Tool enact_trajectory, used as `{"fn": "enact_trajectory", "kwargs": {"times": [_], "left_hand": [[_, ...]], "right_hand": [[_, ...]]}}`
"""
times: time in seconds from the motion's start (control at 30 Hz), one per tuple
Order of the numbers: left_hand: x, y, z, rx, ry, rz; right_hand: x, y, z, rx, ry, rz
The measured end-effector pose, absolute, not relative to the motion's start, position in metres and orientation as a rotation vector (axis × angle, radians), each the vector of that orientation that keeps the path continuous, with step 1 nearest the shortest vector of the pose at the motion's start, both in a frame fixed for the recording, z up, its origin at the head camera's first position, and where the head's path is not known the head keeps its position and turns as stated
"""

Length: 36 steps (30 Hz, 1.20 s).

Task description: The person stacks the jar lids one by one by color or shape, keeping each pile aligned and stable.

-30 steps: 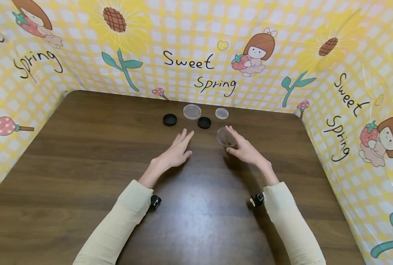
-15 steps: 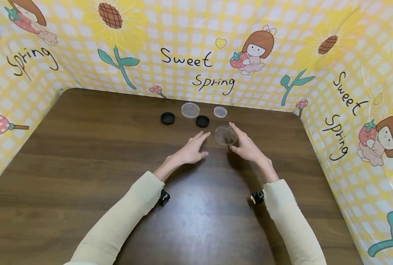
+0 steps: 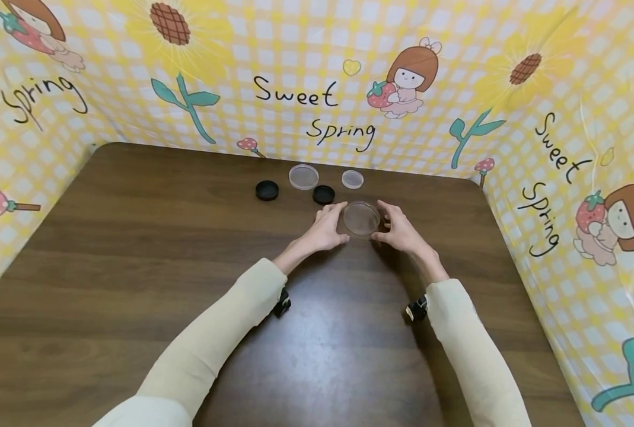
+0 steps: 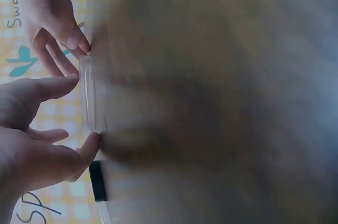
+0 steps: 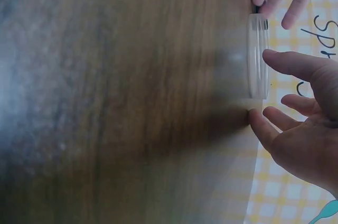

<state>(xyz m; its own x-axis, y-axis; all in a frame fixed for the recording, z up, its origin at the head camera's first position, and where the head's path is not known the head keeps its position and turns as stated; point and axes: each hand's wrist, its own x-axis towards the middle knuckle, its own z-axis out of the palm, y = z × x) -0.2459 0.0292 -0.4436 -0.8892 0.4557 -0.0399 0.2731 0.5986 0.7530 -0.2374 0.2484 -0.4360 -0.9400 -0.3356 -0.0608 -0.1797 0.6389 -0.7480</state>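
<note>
A clear, shallow round dish like a petri dish (image 3: 362, 217) lies flat on the table between both hands. The left hand (image 3: 324, 228) is at its left side, thumb and fingers spread apart near the rim. On the other side the right hand (image 3: 399, 228) has its thumb and fingers parted around the right edge. In the right wrist view, the right thumb overlaps the dish (image 5: 258, 57), while a fingertip rests on the table beyond its end. Neither hand visibly grips it; exact contact cannot be told.
Behind the hands lie two black round dishes or lids, one on the left (image 3: 267, 190) and one nearer (image 3: 324, 194). A clear dish (image 3: 303, 177) and a smaller clear one (image 3: 352, 179) are by the patterned cloth wall (image 3: 210, 127). The table (image 3: 135, 267) is brown wood.
The left hand has moved right to the clear dish's left side. The right hand has shifted slightly right, off the dish's top edge to beside it. The dish stays on the table.
</note>
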Motion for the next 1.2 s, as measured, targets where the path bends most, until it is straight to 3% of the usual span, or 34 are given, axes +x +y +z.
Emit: {"fn": "enact_trajectory", "kwargs": {"times": [0.53, 1.2], "left_hand": [[-0.261, 0.049, -0.448, 0.624, 2.695, 1.051], [-0.262, 0.037, -0.449, 0.62, 2.662, 1.161]], "right_hand": [[-0.25, 0.249, -0.443, -0.334, 2.605, -1.151], [-0.248, 0.244, -0.439, -0.4, 2.579, -1.191]]}}
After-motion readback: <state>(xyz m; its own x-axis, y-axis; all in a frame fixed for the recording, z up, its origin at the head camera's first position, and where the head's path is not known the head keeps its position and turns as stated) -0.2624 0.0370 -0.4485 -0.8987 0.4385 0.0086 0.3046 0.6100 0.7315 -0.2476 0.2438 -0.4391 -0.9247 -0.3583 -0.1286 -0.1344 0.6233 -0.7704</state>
